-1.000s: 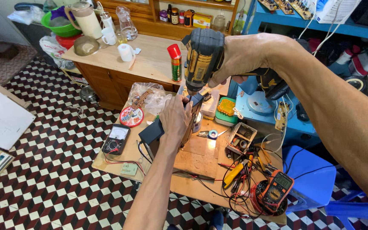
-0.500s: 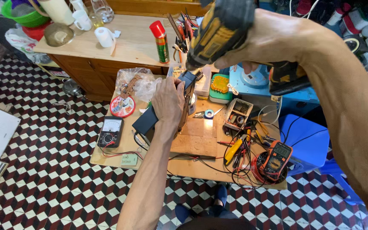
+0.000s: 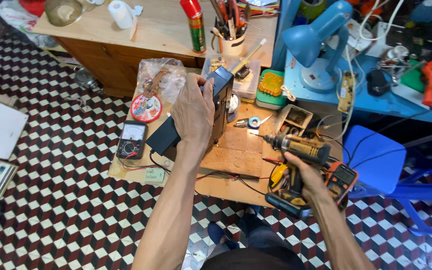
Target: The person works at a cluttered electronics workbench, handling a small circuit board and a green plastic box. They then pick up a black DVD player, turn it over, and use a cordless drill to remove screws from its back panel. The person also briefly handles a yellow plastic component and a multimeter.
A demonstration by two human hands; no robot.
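Two hands are busy: the left hand (image 3: 193,112) clamps a dark box (image 3: 219,107) upright on the wooden desk (image 3: 236,160); the right hand (image 3: 303,181), below-right, grips a yellow cordless drill (image 3: 296,150). Wires, possibly loose, trail beneath; the bit could snag them.

A box-shaped device (image 3: 220,107) is held upright at the middle of the low bench (image 3: 226,185) by the left hand (image 3: 194,112), with a meter (image 3: 131,140) lying to its left and a round tin (image 3: 146,108) behind that meter. To the right, a cordless drill (image 3: 296,165) is gripped by the right hand (image 3: 303,180) above the bench's front right corner, just beside a second meter (image 3: 343,177). Behind the bench, a spray can (image 3: 194,25) and a cup of tools (image 3: 232,42) are placed on a cabinet (image 3: 146,30), and a desk lamp (image 3: 316,45) is set to their right.
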